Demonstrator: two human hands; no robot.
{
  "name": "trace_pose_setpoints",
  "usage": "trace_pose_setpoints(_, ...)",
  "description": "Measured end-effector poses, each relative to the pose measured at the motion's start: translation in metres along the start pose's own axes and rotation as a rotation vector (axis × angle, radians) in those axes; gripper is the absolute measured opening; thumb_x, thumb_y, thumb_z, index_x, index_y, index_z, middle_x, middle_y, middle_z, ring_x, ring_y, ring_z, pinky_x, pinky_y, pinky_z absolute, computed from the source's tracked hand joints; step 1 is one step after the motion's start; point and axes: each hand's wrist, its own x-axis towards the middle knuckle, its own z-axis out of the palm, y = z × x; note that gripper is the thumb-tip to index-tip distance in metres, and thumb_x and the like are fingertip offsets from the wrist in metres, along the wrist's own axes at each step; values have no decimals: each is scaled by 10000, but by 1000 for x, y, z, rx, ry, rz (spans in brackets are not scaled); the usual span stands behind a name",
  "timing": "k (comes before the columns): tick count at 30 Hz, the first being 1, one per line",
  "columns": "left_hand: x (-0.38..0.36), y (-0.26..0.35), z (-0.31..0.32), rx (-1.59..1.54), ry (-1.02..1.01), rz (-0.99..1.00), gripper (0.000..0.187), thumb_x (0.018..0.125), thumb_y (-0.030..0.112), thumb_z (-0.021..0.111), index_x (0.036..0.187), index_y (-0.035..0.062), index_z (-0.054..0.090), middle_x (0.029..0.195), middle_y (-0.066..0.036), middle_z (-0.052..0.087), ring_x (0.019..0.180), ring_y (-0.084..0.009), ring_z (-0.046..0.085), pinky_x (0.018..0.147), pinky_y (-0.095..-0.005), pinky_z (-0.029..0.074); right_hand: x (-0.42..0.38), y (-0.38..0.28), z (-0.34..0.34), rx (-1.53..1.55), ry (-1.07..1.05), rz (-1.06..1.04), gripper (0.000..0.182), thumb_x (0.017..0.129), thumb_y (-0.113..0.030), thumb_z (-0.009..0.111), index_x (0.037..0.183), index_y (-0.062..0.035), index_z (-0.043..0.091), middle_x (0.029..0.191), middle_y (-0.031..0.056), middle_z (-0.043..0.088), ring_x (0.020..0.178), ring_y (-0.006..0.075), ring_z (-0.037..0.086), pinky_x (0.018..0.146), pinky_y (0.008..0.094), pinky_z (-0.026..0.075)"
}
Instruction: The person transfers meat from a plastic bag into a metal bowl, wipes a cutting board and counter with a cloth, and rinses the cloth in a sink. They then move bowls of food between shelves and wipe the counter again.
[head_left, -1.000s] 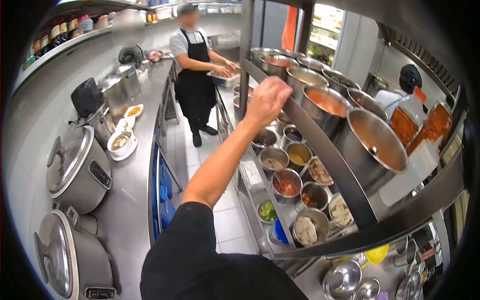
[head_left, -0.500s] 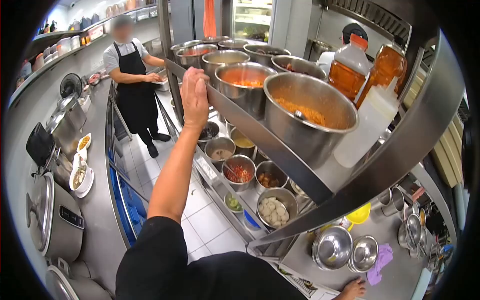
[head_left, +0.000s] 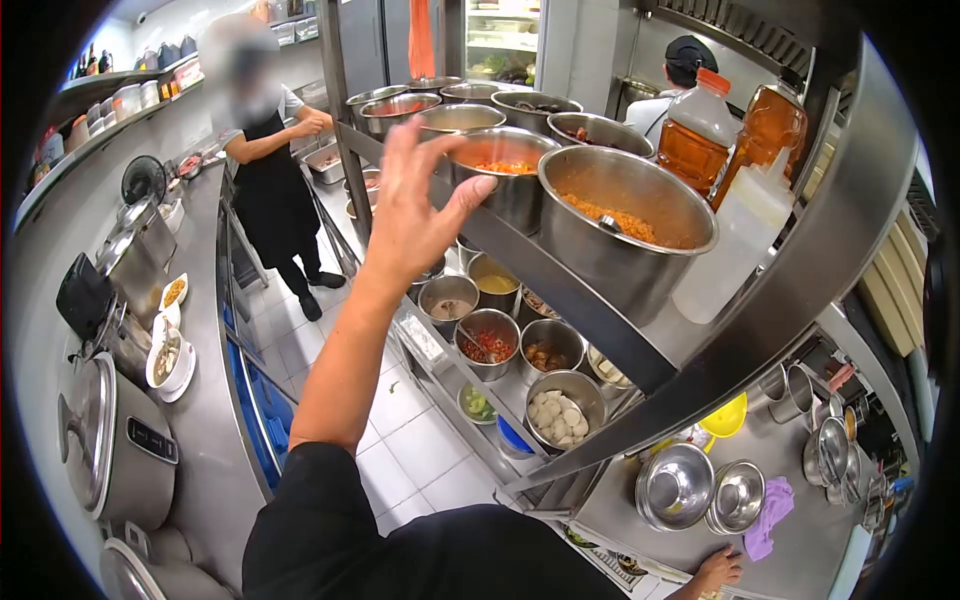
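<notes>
My left hand (head_left: 415, 205) is raised beside the upper steel shelf rail (head_left: 560, 290), fingers spread and holding nothing. Just behind its fingertips stands a steel pot (head_left: 512, 195) of orange-red food. A larger steel pot (head_left: 600, 265) with orange crumbly food and a utensil in it is to the right. Low at the right, my right hand (head_left: 718, 572) lies on the edge of the steel counter (head_left: 790, 560), fingers stretched out and apparently empty. Near it are stacked steel bowls (head_left: 676, 487), more bowls (head_left: 738, 497) and a purple cloth (head_left: 768, 518).
Below the rail, several pots hold ingredients, including a pot of white pieces (head_left: 558, 418). A squeeze bottle (head_left: 732, 245) and bottles of amber liquid (head_left: 695, 135) stand at right. A co-worker in a black apron (head_left: 272, 190) stands in the aisle; another person (head_left: 682, 75) is behind the shelf.
My left hand has let go of the rail and opened, its fingers now spread. The aproned co-worker has come nearer, with hands raised. My right hand remains at the counter edge.
</notes>
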Motion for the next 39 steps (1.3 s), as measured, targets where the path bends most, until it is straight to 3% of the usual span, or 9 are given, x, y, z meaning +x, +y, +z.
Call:
trace_pose_setpoints(2,1,19,-8,66,205,1,455,836,278,708,1247,121,592,1217,-137,590,1129,-273,555,926,-376,452,12,5,26,-24,-18,-86,661,965,-573,328,1412,-99,437,1312,335,446,1208,460,409,1050,529,306)
trace_pose_setpoints(6,6,67,-29,-408,-246,-176,517,800,265,742,1254,81,577,1084,-88,636,1030,-273,585,901,-369,453,-10,-5,-27,45,-36,-16,639,970,-548,333,1409,-95,438,1296,338,448,1199,458,411,1051,529,304)
trace_pose_setpoints(9,9,90,-19,-185,-170,157,493,783,302,766,1191,86,593,1031,-81,639,1003,-280,584,895,-381,449,-12,-7,-29,101,-10,30,614,979,-526,332,1397,-93,449,1268,318,471,1179,454,421,1049,521,307)
trace_pose_setpoints(12,5,105,-16,-223,-279,11,474,761,348,783,1106,84,596,1022,-79,638,1016,-298,585,915,-397,441,-11,-7,-27,3,-4,-12,618,976,-537,341,1389,-91,457,1234,294,492,1163,447,431,1046,502,315)
trace_pose_setpoints(23,-24,111,1,-399,-73,18,427,630,93,868,938,88,574,1200,-170,600,1346,-396,403,1027,-445,381,-4,-1,-4,116,-25,78,650,951,-617,341,1415,-174,439,1367,278,416,1263,434,391,941,615,407)
trace_pose_setpoints(29,-12,112,-2,-455,-69,64,333,741,170,811,992,68,617,1225,-170,607,1256,-353,503,1006,-414,418,0,-1,-10,71,-167,98,655,959,-606,320,1463,-189,356,1479,226,322,1379,408,281,985,619,384)
trace_pose_setpoints(34,24,86,-35,-463,-465,-86,355,906,206,639,1240,86,631,1207,-115,640,1027,-179,630,877,-294,499,-3,-5,-16,89,-163,118,650,962,-602,316,1462,-189,356,1465,237,336,1382,404,275,973,636,384)
trace_pose_setpoints(36,46,71,-43,-667,-395,-195,368,916,221,610,1265,104,616,992,-71,702,882,-116,639,798,-246,498,-5,-8,-27,65,-189,116,649,963,-599,316,1461,-184,356,1455,248,344,1386,403,266,970,638,384)
trace_pose_setpoints(39,105,66,-38,-183,-488,-122,401,921,316,581,1283,146,603,890,-57,694,820,-145,638,776,-273,492,-13,-12,-43,114,-104,86,624,970,-557,355,1427,-138,415,1381,313,395,1292,477,345,1056,568,310)
